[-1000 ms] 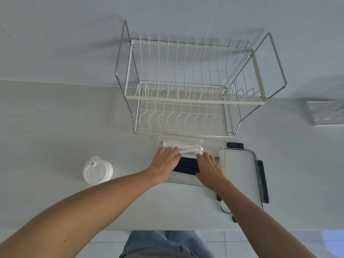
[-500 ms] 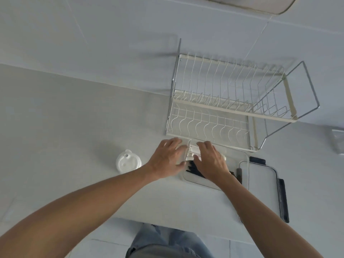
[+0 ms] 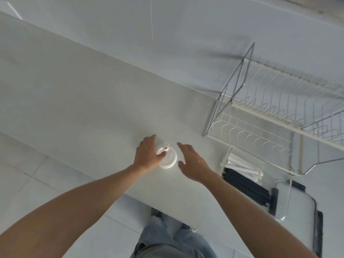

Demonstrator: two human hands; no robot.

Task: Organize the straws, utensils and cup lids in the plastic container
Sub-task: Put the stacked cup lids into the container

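A small stack of white cup lids [image 3: 170, 159] stands on the white counter. My left hand [image 3: 147, 155] is wrapped around its left side, thumb on top and fingers behind it. My right hand [image 3: 193, 164] hovers just right of the stack, fingers spread, holding nothing and not touching the lids. Further right lies the clear plastic container [image 3: 285, 213]. Inside it, white utensils [image 3: 242, 165] lie along the far side and black straws [image 3: 245, 187] along the near side.
A wire dish rack [image 3: 270, 116] stands behind the container against the wall. The container's clear lid [image 3: 301, 205] with black clips lies to the container's right. The counter's front edge runs diagonally just below my arms, above a tiled floor.
Both hands have left the container and swung left to the cup lids. My left hand has closed around the stack. The view has turned left, so the container now sits at the right.
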